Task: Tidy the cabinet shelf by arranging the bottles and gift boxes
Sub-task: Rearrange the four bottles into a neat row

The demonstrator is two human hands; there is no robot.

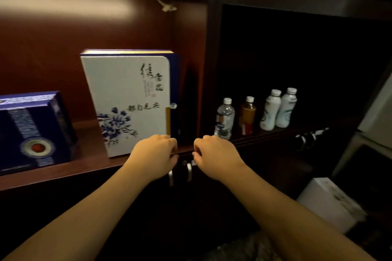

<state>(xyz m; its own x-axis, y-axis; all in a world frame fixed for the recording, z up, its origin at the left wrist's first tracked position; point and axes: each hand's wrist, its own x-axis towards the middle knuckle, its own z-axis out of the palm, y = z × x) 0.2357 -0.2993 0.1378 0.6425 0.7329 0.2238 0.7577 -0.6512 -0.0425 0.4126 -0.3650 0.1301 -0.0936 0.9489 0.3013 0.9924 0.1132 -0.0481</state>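
Dim wooden shelf | left hand, right hand curled at its edge, holding nothing | white gift box: I'd judge stiff, light, grip both side edges | bottles: slick, grip mid-body

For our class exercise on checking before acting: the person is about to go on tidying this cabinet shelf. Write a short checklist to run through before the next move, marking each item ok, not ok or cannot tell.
1. Both hands free: left hand and right hand rest curled at the shelf edge, holding nothing. Ok.
2. White gift box stable: it leans back rather than standing straight. Not ok.
3. Blue gift box seated on the shelf: tilted, and cut off by the frame. Cannot tell.
4. Bottles upright: clear bottle, amber bottle and two white bottles all stand. Ok.
5. Bottles evenly spaced: the white pair touch, the others stand apart. Not ok.
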